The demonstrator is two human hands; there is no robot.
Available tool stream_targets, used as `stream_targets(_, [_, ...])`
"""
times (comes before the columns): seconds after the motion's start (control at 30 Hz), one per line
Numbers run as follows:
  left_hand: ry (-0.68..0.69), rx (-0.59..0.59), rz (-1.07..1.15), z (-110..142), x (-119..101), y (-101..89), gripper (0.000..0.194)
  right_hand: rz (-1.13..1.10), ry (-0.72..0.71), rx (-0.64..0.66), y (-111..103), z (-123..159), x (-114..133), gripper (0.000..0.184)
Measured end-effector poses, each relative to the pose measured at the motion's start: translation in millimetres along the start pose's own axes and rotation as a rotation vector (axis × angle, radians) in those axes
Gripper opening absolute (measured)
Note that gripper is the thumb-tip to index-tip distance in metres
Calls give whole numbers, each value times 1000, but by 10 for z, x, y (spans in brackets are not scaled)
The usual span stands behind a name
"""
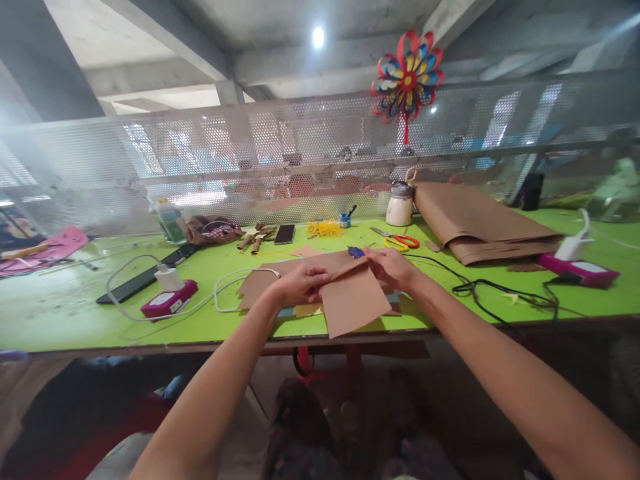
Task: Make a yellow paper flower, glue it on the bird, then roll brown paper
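Observation:
Between my two hands is a piece of brown paper (354, 303), its upper edge bent over into a narrow fold. My left hand (303, 283) is closed on the left end of that fold, fingers curled. At the fold's right end my right hand (389, 268) pinches the paper between thumb and fingers. A small dark blue object (356, 252) shows just behind the fold; I cannot make out its kind. More brown sheets (265, 283) and coloured paper scraps lie flat beneath on the green table (200, 327).
Orange-and-yellow scissors (400, 240), a phone (285, 234), yellow strips (324, 229) and a lidded white jar (399, 205) stand or lie behind my hands. Large folded brown paper (485, 220) is at right. Cables run from magenta power strips (170, 300) on both sides.

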State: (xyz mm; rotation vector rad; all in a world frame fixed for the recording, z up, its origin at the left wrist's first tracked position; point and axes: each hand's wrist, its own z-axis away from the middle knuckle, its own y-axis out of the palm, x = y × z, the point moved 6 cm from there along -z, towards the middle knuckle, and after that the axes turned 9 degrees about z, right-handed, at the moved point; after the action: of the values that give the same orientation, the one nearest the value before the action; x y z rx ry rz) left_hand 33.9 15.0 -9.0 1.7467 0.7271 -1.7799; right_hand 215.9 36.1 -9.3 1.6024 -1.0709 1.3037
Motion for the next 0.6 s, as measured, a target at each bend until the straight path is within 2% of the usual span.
stream_targets(0.13, [18,91,168,35,-61,70,24,-53,-24,151,62,-38,134,29])
stream_targets(0.27, [-4,165,255,40,-41,107,25,28,-93,484,405,32,286,50])
stream_targets(0.37, [-60,211,231,61,29,130,29,116,-143,621,614,77,340,49])
stream_targets(0.43, [-75,218,213,68,58,132,37,164,-187,662,708,95,363,41])
stream_targets(0.53, [-116,238,150,43,110,137,45,202,-242,641,770,103,376,24])
stream_targets(0.6, [-96,122,48,-13,129,53,42,220,-251,575,745,82,355,20])
